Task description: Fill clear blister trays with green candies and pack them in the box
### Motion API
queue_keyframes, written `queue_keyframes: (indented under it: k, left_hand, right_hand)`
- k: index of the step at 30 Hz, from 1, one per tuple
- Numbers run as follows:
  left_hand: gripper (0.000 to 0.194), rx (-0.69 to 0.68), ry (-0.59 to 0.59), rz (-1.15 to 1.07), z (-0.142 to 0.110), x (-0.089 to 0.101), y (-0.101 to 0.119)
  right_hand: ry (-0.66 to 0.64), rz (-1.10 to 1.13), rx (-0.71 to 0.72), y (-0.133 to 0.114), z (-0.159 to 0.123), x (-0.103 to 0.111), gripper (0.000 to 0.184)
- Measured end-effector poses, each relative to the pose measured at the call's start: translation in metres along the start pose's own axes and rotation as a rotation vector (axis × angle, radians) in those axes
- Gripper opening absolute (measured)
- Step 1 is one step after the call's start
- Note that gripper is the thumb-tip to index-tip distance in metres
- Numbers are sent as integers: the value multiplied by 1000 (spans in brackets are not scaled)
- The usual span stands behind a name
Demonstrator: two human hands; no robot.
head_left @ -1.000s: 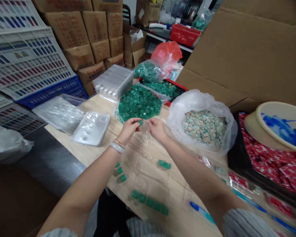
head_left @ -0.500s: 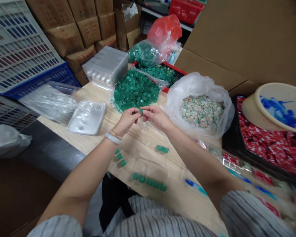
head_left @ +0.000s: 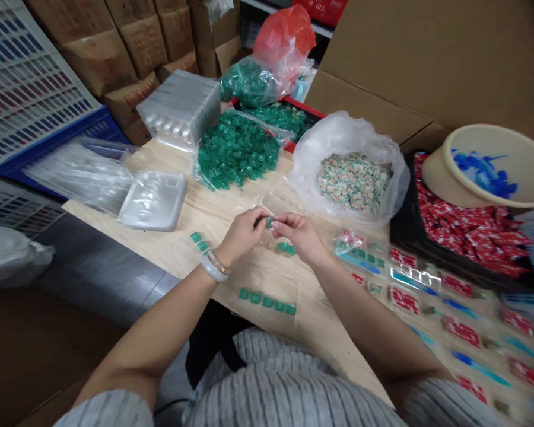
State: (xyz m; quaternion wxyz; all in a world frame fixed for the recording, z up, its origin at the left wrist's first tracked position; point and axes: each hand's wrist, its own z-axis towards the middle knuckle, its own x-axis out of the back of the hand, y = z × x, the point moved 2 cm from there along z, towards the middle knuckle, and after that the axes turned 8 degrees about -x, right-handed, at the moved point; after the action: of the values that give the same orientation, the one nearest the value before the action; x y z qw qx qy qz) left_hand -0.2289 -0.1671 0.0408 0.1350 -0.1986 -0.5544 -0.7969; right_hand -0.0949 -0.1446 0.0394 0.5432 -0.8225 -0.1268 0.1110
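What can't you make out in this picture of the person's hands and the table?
The small green piece between the left hand and right hand: in the head view, the fingers hide most of it.
The printed packets at lower right: in the head view, blur makes their print unreadable.
The red basket: in the head view, the top edge cuts it off.
The pale wrapped pieces: in the head view, their markings are too small to read.

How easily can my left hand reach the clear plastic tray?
Probably yes: the left hand is just across the wooden tabletop from the clear plastic tray, and the green pieces lie aside, out of the way.
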Motion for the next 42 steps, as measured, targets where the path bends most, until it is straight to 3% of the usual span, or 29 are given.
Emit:
queue_keyframes:
  k: [6,8,10,13,17,24,26,29,33,37,39,42]
  left_hand:
    - [19,45,-46,-6,-22,-7,-8]
    - [22,109,7,-18,-26,-3,-13]
    - [24,263,61,-92,-29,1,-20]
    - [28,527,34,-345,-32,0,-25]
    - [32,603,-16,-572,-30,-4,-23]
    - [33,671,88,-737,-29,-12,-23]
    - [24,711,121,-792,-27,-15,-23]
    - [16,789,132,-925,-23,-15,-20]
    - [10,813,45,-1049,-20,-18,-17]
    - [8,763,44,-939,-23,-24,-17]
    - [13,706,-34,-831,-20,-22,-18]
    - [15,523,-312,-558,0,-3,-24]
  right_hand:
    - [34,-262,25,19,-11,1,22]
    - [78,-563,116,18,-12,6,17]
    - [91,-980,211,14,-14,11,13]
    - [-10,-1519,253,13,-16,12,14]
    - [-70,-1735,287,19,-10,5,17]
    - [-16,-1585,340,20,-7,8,20]
    - [22,-1426,423,14,-11,7,23]
    - [-31,-1111,513,10,-12,5,21]
    - [-75,-808,523,13,-5,7,17]
    - [-83,-578,474,18,2,6,19]
    - [-64,-480,379,21,6,6,16]
    - [-23,-380,243,25,10,8,16]
